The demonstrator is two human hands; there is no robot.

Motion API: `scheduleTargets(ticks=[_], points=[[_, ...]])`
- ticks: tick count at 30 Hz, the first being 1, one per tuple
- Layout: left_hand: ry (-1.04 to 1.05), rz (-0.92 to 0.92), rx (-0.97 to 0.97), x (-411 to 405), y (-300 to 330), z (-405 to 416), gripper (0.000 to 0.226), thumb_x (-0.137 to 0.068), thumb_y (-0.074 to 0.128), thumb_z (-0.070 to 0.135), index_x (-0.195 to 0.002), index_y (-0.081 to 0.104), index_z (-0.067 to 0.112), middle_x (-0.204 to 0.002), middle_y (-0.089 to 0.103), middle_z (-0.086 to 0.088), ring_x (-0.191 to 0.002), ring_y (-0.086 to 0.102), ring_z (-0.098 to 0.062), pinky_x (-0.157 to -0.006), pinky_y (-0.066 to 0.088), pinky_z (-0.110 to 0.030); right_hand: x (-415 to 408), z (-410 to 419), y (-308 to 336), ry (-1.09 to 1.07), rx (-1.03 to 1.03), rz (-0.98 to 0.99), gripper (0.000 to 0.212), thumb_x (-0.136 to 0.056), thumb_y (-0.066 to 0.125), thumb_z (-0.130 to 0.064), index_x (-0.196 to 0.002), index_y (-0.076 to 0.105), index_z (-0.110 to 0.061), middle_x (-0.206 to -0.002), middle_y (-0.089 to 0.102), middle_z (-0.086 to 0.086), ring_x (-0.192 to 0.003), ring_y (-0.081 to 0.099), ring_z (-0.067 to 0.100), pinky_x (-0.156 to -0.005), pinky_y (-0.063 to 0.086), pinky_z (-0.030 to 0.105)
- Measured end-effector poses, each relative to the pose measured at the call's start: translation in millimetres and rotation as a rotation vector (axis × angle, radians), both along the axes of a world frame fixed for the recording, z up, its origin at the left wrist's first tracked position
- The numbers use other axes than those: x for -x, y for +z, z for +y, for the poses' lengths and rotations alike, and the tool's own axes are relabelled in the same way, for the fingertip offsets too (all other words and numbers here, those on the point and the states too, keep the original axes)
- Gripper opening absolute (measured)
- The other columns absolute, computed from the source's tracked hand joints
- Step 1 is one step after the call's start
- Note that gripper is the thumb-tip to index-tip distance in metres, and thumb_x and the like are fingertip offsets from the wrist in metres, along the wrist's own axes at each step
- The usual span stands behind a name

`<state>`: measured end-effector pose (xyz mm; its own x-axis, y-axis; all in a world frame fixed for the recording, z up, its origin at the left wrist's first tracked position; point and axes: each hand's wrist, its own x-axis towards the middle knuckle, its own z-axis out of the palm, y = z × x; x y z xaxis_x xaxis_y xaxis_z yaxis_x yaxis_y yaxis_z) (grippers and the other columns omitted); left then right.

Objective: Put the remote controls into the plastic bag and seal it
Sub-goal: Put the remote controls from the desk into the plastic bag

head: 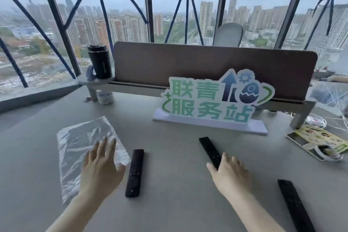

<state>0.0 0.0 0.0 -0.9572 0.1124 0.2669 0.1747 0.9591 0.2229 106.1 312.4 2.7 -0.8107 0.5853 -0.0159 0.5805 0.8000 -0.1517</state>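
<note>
The plastic bag (88, 149) lies flat and crinkled on the grey counter (169, 156), thin, limp and likely slippery, so it is best pinched at its open edge. The left hand (100, 167) is spread wide over its right side, holding nothing. Three remotes are rigid, light and slim, easy to take across the narrow sides: the left remote (134, 173) just beside the bag, the middle remote (210, 150) under the fingertips of the open right hand (230, 172), and the right remote (294, 205) well apart, near the lower right
</note>
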Motion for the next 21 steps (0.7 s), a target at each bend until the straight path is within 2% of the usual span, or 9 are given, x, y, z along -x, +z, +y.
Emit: scheduleTargets(ticks=[3, 6, 8, 9, 11, 12, 14, 18, 21], points=[[0.054, -0.063, 0.061, -6, -12, -29, 0.065, -0.080, 0.056, 0.042, -0.140, 0.038, 0.024, -0.150, 0.038, -0.001, -0.137, 0.033, -0.027, -0.108, 0.032, -0.041, -8, -5, -7, -0.023, 0.009, -0.030, 0.051, -0.094, 0.047, -0.053, -0.123, 0.050, -0.012, -0.126, 0.061, 0.008, -0.115, 0.059, 0.029, -0.090, 0.047, 0.037], [0.046, -0.036, 0.089, -10, -22, -49, 0.018, -0.083, 0.055, 0.027, -0.094, 0.069, 0.023, -0.112, 0.065, 0.000, -0.112, 0.055, -0.028, -0.083, 0.048, -0.038, -20, -20, -7, -0.012, 0.108, 0.007, 0.043, -0.094, 0.049, -0.046, -0.122, 0.048, -0.013, -0.126, 0.064, 0.008, -0.113, 0.062, 0.031, -0.085, 0.048, 0.037], [0.045, -0.039, 0.147, -15, -19, -55, 0.011, -0.077, 0.055, 0.014, -0.075, 0.066, 0.018, -0.090, 0.063, 0.000, -0.097, 0.061, -0.028, -0.069, 0.051, -0.036, -31, -29, -4, -0.008, 0.169, 0.043, 0.032, -0.095, 0.045, -0.043, -0.109, 0.053, -0.015, -0.116, 0.067, 0.009, -0.108, 0.064, 0.031, -0.079, 0.047, 0.037], [0.039, -0.042, 0.159, -19, -16, -55, 0.010, -0.074, 0.056, 0.008, -0.071, 0.062, 0.015, -0.084, 0.060, -0.002, -0.088, 0.062, -0.029, -0.063, 0.049, -0.035, -36, -32, -2, -0.012, 0.280, 0.115, 0.027, -0.095, 0.045, -0.040, -0.094, 0.052, -0.015, -0.100, 0.069, 0.010, -0.096, 0.067, 0.030, -0.071, 0.046, 0.035], [-0.019, 0.004, 0.121, -27, -8, -50, 0.008, -0.072, 0.055, 0.004, -0.067, 0.055, 0.010, -0.078, 0.053, -0.006, -0.071, 0.057, -0.030, -0.055, 0.040, -0.032, -49, -44, 9, 0.013, 0.701, 0.305, 0.029, -0.097, 0.048, -0.029, -0.073, 0.045, -0.012, -0.066, 0.060, 0.008, -0.056, 0.064, 0.021, -0.046, 0.037, 0.027], [-0.049, 0.019, 0.094, -31, -3, -44, 0.009, -0.076, 0.053, 0.006, -0.068, 0.054, 0.008, -0.078, 0.050, -0.006, -0.066, 0.053, -0.029, -0.053, 0.036, -0.032, -57, -55, 18, 0.041, 0.944, 0.364, 0.029, -0.098, 0.049, -0.024, -0.072, 0.045, -0.011, -0.058, 0.053, 0.007, -0.039, 0.051, 0.016, -0.038, 0.030, 0.023], [-0.101, 0.055, 0.054, -37, 4, -30, 0.016, -0.085, 0.048, 0.014, -0.072, 0.057, 0.011, -0.081, 0.051, -0.005, -0.066, 0.055, -0.028, -0.051, 0.037, -0.032, -68, -71, 34, 0.089, 1.238, 0.387, 0.027, -0.097, 0.050, -0.021, -0.072, 0.047, -0.012, -0.051, 0.045, 0.004, -0.033, 0.029, 0.013, -0.035, 0.017, 0.019], [-0.189, 0.112, -0.005, -47, 13, -11, 0.020, -0.091, 0.047, 0.017, -0.077, 0.062, 0.013, -0.084, 0.056, -0.007, -0.068, 0.063, -0.034, -0.054, 0.050, -0.039, -69, -97, 53, 0.161, 1.300, 0.149, 0.037, -0.093, 0.051, -0.028, -0.059, 0.038, -0.022, -0.047, 0.030, -0.001, -0.043, 0.011, 0.014, -0.046, 0.006, 0.027], [-0.225, 0.127, -0.121, -58, 19, -4, 0.031, -0.095, 0.040, 0.023, -0.075, 0.059, 0.010, -0.080, 0.053, -0.006, -0.064, 0.057, -0.031, -0.054, 0.045, -0.036, -52, -126, 53, 0.140, 1.215, 0.053, 0.043, -0.091, 0.056, -0.036, -0.055, 0.034, -0.024, -0.047, 0.031, -0.005, -0.041, 0.015, 0.013, -0.044, 0.012, 0.025]])
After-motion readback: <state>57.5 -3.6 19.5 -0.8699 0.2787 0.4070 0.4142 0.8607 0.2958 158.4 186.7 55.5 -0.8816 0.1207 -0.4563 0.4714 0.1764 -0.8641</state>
